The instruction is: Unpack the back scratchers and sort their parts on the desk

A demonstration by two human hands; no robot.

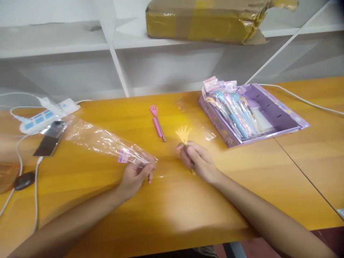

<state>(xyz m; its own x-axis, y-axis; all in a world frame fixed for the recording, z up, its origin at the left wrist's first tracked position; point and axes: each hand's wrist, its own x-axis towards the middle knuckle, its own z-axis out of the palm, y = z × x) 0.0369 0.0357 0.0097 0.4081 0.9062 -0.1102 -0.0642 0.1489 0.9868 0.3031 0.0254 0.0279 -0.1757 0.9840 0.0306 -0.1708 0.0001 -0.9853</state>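
Note:
My left hand [138, 175] is closed on one end of a clear plastic bag [99, 138] with a small pink label, and the bag stretches away to the upper left. In my right hand [197, 159] is a yellow hand-shaped scratcher [184, 134], gripped just below its spread fingers, with its lower end showing under my hand. Between and beyond my hands, a pink scratcher [154, 110] with a metal rod and a pink handle lies on the wooden table [161, 215].
A purple box [282, 111] at the right holds several wrapped scratchers [239, 114]. At the left are a power strip [43, 120], a phone [49, 139], cables and a dark mouse [24, 181]. A taped carton [204, 21] sits on the shelf behind.

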